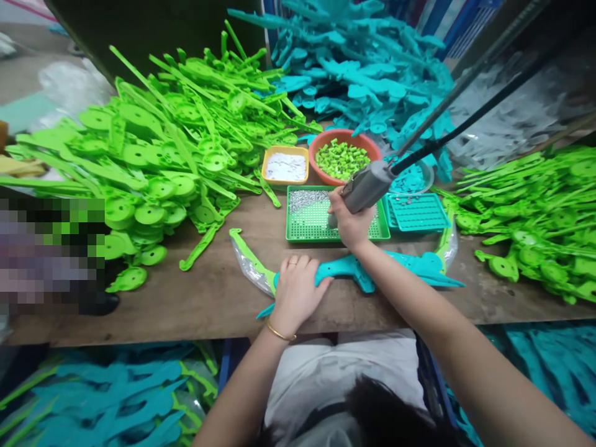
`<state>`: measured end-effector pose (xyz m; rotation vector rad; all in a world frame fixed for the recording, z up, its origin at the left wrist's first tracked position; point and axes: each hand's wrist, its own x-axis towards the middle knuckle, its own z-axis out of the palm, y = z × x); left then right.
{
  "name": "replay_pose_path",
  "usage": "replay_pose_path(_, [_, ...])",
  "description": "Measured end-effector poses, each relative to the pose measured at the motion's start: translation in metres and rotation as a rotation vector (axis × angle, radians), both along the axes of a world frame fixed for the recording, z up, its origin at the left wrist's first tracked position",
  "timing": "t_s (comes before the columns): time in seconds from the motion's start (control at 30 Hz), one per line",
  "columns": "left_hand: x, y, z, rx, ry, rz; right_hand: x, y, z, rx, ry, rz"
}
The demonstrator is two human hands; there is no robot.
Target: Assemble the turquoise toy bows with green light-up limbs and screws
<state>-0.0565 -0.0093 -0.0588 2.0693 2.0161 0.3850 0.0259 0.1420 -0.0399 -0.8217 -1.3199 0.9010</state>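
A teal plastic toy bow [339,267] lies across the near part of the bench, with a green limb and a clear plastic piece at each end. Over its left end is my left hand [300,285], fingers together on top and thumb along the near side, holding it against the wood. My right hand [352,217] is wrapped round a grey electric screwdriver [370,186] that hangs from above. The screwdriver's lower end points down over a green mesh tray [338,237] of small silver screws [307,202]. My right forearm hides part of the bow.
Green parts are heaped at left [158,161] and right [549,223]; teal parts [363,68] pile up behind. Nearby stand a yellow tub [265,162] of white pieces, a red bowl [314,152] of green pieces and a teal tray [419,213]. Below the bench edge lie teal-and-green assemblies [116,385].
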Motion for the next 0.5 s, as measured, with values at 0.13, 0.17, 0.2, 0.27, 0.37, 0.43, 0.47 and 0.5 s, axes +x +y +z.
replay_pose_path(0.13, [0.001,0.001,0.002,-0.011,0.004,-0.001,0.007,-0.006,0.014,0.002,0.046,-0.003])
replay_pose_path(0.17, [0.001,0.001,0.002,-0.01,0.004,-0.002,0.011,-0.012,0.019,-0.003,0.067,0.007])
replay_pose_path(0.2, [0.001,0.001,0.002,-0.006,0.005,-0.004,0.015,-0.019,0.024,-0.012,0.085,0.032])
replay_pose_path(0.27, [0.002,0.001,0.002,0.003,0.008,-0.007,0.023,-0.037,0.033,-0.039,0.101,0.127])
replay_pose_path(0.37, [0.003,0.001,0.001,0.011,0.013,-0.007,0.033,-0.063,0.035,-0.072,0.095,0.265])
replay_pose_path(0.43, [0.003,0.001,0.0,0.011,0.022,0.0,0.036,-0.072,0.029,-0.07,0.075,0.304])
replay_pose_path(0.47, [0.003,0.001,-0.001,0.013,0.027,0.004,0.037,-0.074,0.025,-0.069,0.061,0.315])
replay_pose_path(0.5, [0.003,0.001,-0.001,0.015,0.03,0.007,0.036,-0.075,0.02,-0.071,0.044,0.326])
